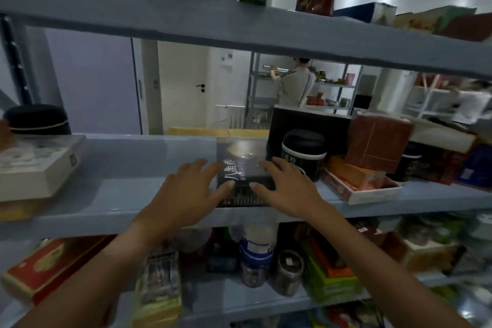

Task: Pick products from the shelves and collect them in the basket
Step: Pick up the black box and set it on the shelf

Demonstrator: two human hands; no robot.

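A flat dark box with white characters and a glossy lid lies on the middle grey shelf, near its front edge. My left hand rests against the box's left side, fingers spread, thumb on its front part. My right hand lies on the box's right side, fingers spread over the lid, thumb on the front. Both hands touch the box, which still sits on the shelf. No basket is in view.
A black-lidded jar and a black box stand right of the dark box, with a brown box and an open tray beyond. A white box lies left. Jars and packets fill the lower shelf. Another person stands at far shelves.
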